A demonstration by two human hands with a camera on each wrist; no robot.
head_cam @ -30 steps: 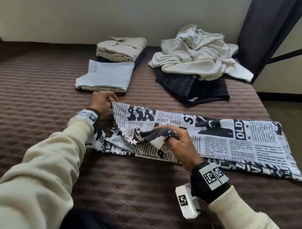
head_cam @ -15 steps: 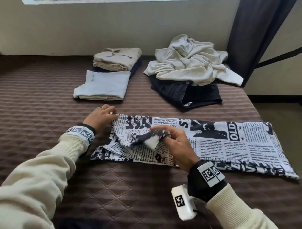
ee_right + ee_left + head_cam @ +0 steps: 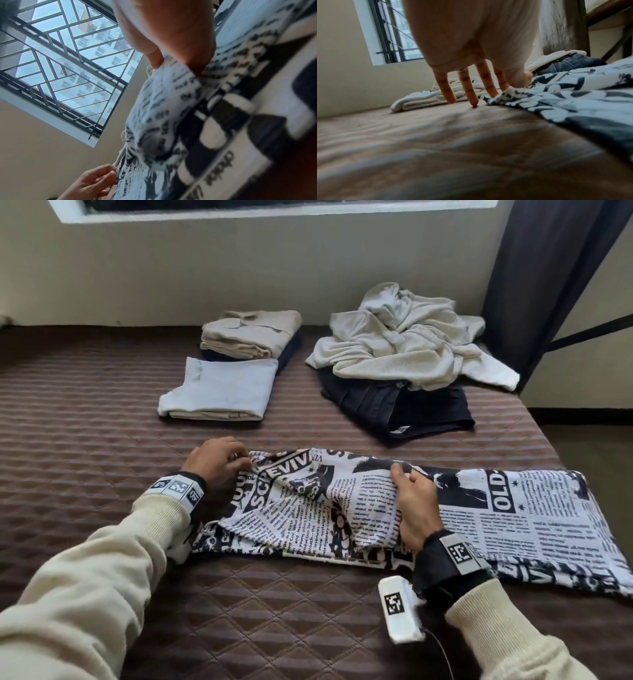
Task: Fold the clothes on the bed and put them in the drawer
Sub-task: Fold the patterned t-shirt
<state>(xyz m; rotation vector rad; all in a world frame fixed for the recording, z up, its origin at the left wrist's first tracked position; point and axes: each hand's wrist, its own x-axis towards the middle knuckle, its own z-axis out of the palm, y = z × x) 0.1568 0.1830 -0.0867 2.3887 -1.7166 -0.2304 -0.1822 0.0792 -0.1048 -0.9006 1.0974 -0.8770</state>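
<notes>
The newsprint-patterned garment (image 3: 394, 508) lies lengthwise across the near part of the brown quilted bed (image 3: 85, 440), its left end rumpled.

Head view: the left hand (image 3: 217, 462) sits at the garment's far-left corner; the right hand (image 3: 412, 501) lies on top of the cloth near its middle. Behind them are a folded pale blue item (image 3: 222, 392), a folded beige stack (image 3: 253, 333), and a crumpled cream garment (image 3: 407, 344) lying on a dark one (image 3: 394, 409). A dark curtain (image 3: 548, 268) hangs at the right.

Left wrist view only: thumb and forefinger pinch the corner of the cloth (image 3: 510, 90), while the other fingers (image 3: 467, 88) extend straight down and one tip touches the bed.

Right wrist view only: thumb (image 3: 154, 59) and fingers are clamped on a raised fold of the printed cloth. The barred window (image 3: 60, 54) fills the background here, whereas the head view shows only its sill.
</notes>
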